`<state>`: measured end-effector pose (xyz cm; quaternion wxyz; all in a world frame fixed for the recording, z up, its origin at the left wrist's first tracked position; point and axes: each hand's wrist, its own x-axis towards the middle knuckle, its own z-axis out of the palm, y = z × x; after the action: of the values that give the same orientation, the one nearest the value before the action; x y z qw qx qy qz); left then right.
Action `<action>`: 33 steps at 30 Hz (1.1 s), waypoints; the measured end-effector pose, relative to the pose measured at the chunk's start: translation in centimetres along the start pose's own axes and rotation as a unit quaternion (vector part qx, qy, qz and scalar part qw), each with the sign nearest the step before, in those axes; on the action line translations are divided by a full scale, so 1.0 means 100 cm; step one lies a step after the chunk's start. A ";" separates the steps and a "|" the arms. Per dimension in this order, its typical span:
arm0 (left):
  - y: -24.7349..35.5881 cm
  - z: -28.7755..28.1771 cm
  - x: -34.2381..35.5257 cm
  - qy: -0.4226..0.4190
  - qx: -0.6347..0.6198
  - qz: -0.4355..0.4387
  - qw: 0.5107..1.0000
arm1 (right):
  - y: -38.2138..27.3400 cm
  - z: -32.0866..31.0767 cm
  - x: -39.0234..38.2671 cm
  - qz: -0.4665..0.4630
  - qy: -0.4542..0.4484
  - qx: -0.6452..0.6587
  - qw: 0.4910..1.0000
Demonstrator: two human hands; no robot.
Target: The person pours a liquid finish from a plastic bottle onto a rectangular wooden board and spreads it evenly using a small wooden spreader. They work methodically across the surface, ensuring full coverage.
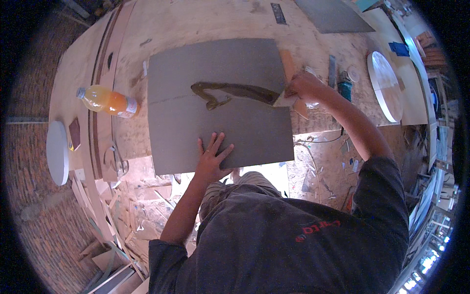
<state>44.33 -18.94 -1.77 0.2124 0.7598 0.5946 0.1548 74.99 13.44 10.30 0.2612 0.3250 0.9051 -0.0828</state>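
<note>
A large grey square board point(186, 127) lies on the workbench with its near edge toward me. A dark olive, glossy streak of thick paste point(235, 90) runs across its upper half, looping at the left end. My right hand point(306, 85) grips a flat, pale spreader point(282, 100) at the right end of the streak, near the board's right edge. A strip of orange-brown wood point(300, 112) lies just beside that edge, partly behind the hand. My left hand point(211, 156) lies with spread fingers on the board's lower part.
A bottle of orange drink point(107, 102) lies on its side at left. Round white boards point(58, 152) point(384, 85) are at both sides. A green-handled tool point(344, 89) is past my right hand. Another grey sheet point(333, 14) lies behind; scraps cover the floor point(318, 181).
</note>
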 end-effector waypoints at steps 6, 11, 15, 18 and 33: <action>0.003 -0.002 0.001 0.013 0.006 0.003 1.000 | 0.041 0.033 0.015 0.037 0.175 0.105 0.978; 0.007 -0.005 0.000 0.018 0.013 0.004 1.000 | 0.044 0.058 0.068 0.089 0.206 0.169 0.960; 0.007 0.003 -0.004 0.030 0.015 -0.005 0.999 | 0.027 0.031 0.053 0.027 0.185 0.062 0.980; 0.010 0.003 -0.004 0.025 0.015 -0.004 1.000 | 0.024 0.030 0.063 0.026 0.190 0.024 0.981; 0.011 0.008 0.000 0.043 0.019 -0.005 0.999 | 0.053 0.042 -0.035 0.023 0.128 0.051 0.990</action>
<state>45.63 -19.24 -1.95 0.1729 0.7531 0.6102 0.1751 82.38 14.24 8.66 0.1278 0.3665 0.9181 -0.0805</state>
